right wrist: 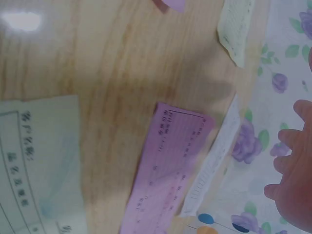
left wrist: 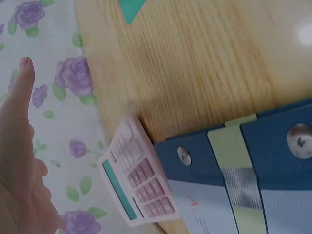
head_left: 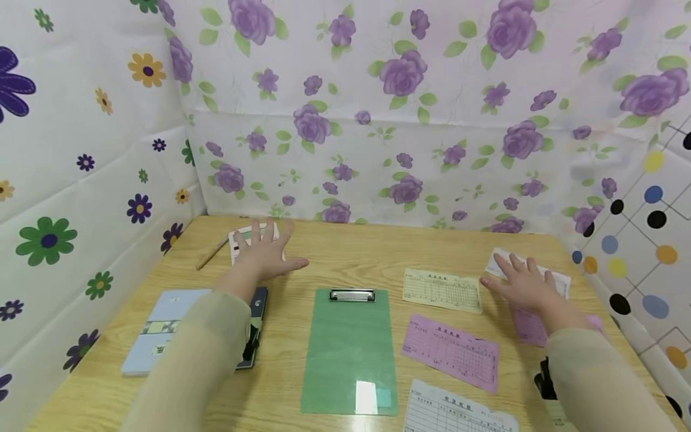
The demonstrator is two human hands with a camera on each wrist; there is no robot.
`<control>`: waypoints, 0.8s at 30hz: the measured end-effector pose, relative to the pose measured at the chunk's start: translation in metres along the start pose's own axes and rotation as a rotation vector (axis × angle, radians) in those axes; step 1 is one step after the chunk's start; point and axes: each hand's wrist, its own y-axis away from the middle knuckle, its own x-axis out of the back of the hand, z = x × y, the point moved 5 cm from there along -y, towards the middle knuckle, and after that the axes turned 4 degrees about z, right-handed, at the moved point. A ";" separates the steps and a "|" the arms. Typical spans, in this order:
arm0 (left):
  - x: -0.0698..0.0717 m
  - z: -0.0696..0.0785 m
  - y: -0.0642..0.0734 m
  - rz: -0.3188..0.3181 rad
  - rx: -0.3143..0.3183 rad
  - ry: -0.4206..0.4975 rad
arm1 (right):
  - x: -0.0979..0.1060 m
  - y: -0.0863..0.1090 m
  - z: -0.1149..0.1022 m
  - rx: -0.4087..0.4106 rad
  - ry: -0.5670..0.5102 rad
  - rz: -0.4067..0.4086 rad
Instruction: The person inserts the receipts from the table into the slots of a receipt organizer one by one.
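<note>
My left hand (head_left: pixel 264 252) is spread, fingers straight, above a pink-and-white calculator (left wrist: pixel 139 178) at the back left; it holds nothing. Beside the calculator lies a brown pen (head_left: pixel 212 252). Under the left forearm are a dark blue binder (left wrist: pixel 195 158) and a pale blue notebook (head_left: pixel 162 324). My right hand (head_left: pixel 523 285) reaches out with spread fingers over a white receipt slip (right wrist: pixel 212 161) and a purple receipt slip (right wrist: pixel 168 161), and grips nothing. Whether either hand touches what is below it, I cannot tell.
A green clipboard (head_left: pixel 349 354) with a metal clip lies mid-table. To its right are a yellow receipt (head_left: pixel 442 290), a pink receipt (head_left: pixel 452 351) and a white receipt (head_left: pixel 453 411). A black clip (head_left: pixel 545 381) shows by the right sleeve. Flowered cloth (head_left: pixel 378 120) hangs behind the table.
</note>
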 end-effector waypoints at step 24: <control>-0.053 0.081 -0.002 0.013 -0.386 0.022 | -0.045 -0.007 -0.011 0.071 0.056 0.018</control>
